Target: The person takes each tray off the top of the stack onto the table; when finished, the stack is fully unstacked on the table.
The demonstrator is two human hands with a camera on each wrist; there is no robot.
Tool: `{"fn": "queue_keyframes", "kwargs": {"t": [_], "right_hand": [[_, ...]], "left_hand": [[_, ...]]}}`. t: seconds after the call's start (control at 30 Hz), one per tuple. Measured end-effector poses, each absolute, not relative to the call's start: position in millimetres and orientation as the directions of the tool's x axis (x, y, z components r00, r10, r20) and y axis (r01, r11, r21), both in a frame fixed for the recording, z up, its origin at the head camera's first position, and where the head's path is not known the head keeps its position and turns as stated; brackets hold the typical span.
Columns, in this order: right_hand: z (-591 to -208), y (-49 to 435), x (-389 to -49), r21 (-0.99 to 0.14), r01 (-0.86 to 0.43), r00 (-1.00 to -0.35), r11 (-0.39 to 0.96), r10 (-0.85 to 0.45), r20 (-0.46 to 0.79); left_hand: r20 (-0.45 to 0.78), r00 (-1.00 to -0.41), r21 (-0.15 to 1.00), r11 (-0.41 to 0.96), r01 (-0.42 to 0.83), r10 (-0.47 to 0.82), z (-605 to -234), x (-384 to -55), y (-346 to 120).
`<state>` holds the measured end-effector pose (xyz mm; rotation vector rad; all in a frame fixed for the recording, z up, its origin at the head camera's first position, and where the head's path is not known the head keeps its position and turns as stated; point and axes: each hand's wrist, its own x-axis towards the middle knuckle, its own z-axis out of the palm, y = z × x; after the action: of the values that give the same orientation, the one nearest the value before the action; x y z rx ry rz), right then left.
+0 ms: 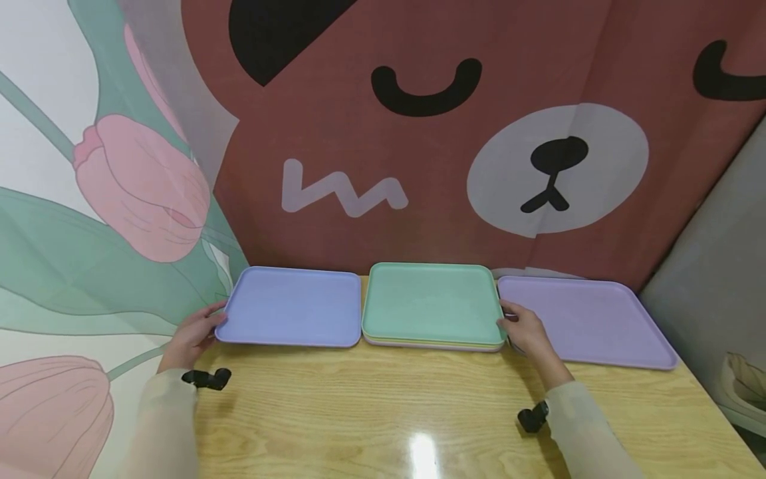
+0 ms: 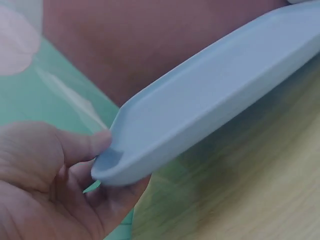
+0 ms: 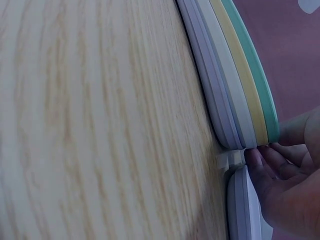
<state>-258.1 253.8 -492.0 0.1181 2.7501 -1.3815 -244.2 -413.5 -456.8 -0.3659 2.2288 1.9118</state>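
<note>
At the left, my left hand pinches the left end of a blue tray, thumb over the rim and fingers underneath. The left wrist view shows this tray from its corner, a shadow on the table below its front edge. Beside it sits a stack topped by a green tray; in the right wrist view a yellow tray and paler trays show below the green. My right hand grips the green tray's right edge, fingertips against the stack's side.
A purple tray lies right of the stack, partly behind my right hand. The wooden table extends in front of the trays. Behind them hangs a brown cloth with a bear's face; a tulip-patterned cloth covers the left side.
</note>
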Motion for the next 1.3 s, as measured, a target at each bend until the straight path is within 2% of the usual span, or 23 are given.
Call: {"fn": "queue_keyframes", "kwargs": {"t": [0.17,0.5,0.77,1.13,1.3], "right_hand": [[-493,254,-259,-0.798,0.095,-0.995,0.595,0.038,-0.091],[-492,254,-260,-0.788,0.097,-0.995,0.608,0.041,-0.090],[-492,254,-261,-0.782,0.090,-0.996,0.617,0.040,-0.084],[-491,254,-260,-0.788,0.103,-0.994,0.607,0.036,-0.102],[-492,254,-259,-0.793,0.108,-0.994,0.600,0.040,-0.105]], "left_hand": [[-0.291,-0.940,0.891,0.307,-0.334,-0.178,-458,-249,-403],[-0.300,-0.938,0.898,0.280,-0.340,-0.177,-463,-255,-397],[-0.231,-0.955,0.908,0.311,-0.280,-0.184,-474,-256,-395],[-0.079,-0.960,0.874,0.445,-0.196,-0.267,-482,-257,-380],[-0.046,-0.975,0.880,0.453,-0.142,-0.216,-473,-261,-359]]}}
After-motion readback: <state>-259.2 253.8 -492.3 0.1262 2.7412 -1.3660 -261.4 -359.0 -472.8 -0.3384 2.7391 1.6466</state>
